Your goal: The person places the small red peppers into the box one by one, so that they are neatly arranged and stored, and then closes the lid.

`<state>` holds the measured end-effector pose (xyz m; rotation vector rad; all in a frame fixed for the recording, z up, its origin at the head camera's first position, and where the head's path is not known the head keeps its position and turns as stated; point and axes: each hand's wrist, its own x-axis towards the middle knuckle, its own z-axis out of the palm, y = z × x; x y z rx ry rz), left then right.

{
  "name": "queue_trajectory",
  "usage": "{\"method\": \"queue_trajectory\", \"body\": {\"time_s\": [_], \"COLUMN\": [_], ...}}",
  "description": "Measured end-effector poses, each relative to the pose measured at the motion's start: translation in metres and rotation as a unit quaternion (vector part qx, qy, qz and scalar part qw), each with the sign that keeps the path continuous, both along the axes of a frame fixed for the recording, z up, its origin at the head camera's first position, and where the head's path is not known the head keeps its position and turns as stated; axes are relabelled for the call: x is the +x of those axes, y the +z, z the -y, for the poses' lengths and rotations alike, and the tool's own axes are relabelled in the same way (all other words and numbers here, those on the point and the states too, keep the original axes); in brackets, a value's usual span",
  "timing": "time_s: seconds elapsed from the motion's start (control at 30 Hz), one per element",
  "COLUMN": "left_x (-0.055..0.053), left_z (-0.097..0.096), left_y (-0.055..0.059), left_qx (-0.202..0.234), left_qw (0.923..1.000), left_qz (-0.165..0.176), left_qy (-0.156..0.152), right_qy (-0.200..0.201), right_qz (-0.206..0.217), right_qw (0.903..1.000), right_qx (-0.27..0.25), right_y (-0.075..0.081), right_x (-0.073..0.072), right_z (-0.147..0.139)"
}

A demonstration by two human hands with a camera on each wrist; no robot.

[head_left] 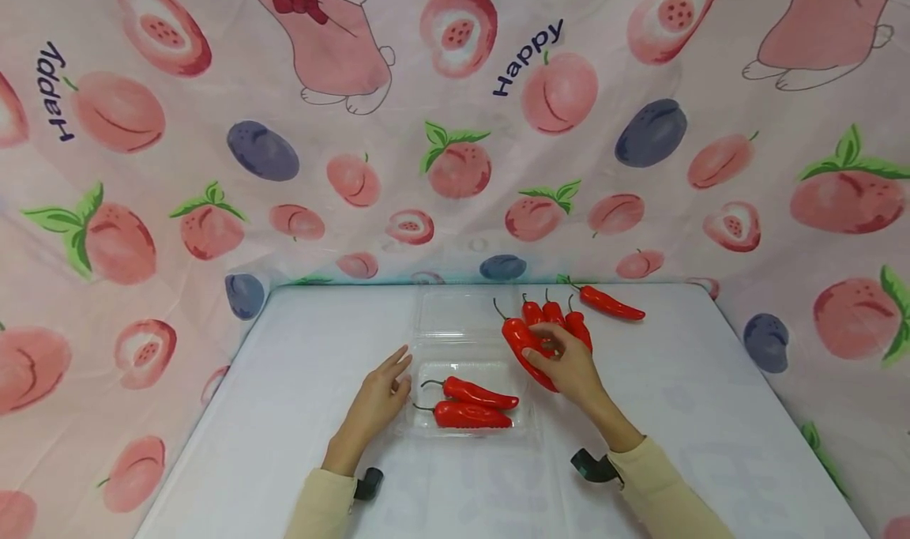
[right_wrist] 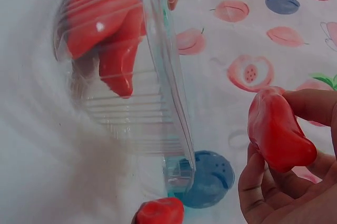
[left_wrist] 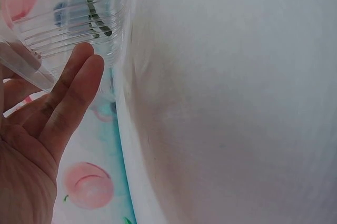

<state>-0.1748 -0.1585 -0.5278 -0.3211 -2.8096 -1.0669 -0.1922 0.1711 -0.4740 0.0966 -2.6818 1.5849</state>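
In the head view my right hand (head_left: 569,363) pinches a red chili pepper (head_left: 517,335) between thumb and fingers, to the right of a clear plastic clamshell box (head_left: 526,430). The right wrist view shows this held pepper (right_wrist: 274,129) end-on, apart from the box wall (right_wrist: 174,87). Two red peppers lie side by side in the box, an upper one (head_left: 479,393) and a lower one (head_left: 469,415), stems to the left. My left hand (head_left: 380,389) is at the box's left edge, its fingers extended; in the left wrist view the fingertips (left_wrist: 95,63) are against or very near the clear wall.
The box's lid (head_left: 455,315) lies folded back toward the rear. Several more peppers (head_left: 553,311) lie behind my right hand, and a single pepper (head_left: 611,303) sits at the table's back edge. A fruit-patterned cloth (head_left: 455,231) hangs behind the white table (head_left: 320,326).
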Motion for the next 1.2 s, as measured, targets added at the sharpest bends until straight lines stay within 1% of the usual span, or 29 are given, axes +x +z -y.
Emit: {"method": "queue_trajectory", "body": {"time_s": [0.13, 0.37, 0.77, 1.03, 1.2], "left_x": [0.000, 0.001, 0.001, 0.001, 0.001], "left_z": [0.000, 0.000, 0.000, -0.001, 0.000], "left_y": [0.001, 0.000, 0.001, 0.001, 0.001], "left_qx": [0.000, 0.005, 0.004, 0.003, 0.003], "left_qw": [1.0000, 1.0000, 1.0000, 1.0000, 1.0000], "left_qz": [0.002, 0.000, 0.004, 0.002, 0.001], "left_qy": [-0.001, -0.001, 0.000, 0.002, 0.001], "right_qy": [0.006, 0.027, 0.030, 0.042, 0.050], "right_qz": [-0.003, -0.013, -0.016, -0.019, -0.018], "right_qw": [1.0000, 0.9995, 0.9994, 0.9989, 0.9986], "right_qx": [0.005, -0.009, 0.000, -0.004, -0.005], "right_y": [-0.001, -0.001, -0.003, -0.002, -0.005], "right_x": [0.001, 0.003, 0.004, 0.006, 0.004], "right_z": [0.005, 0.014, 0.028, 0.039, 0.044]}}
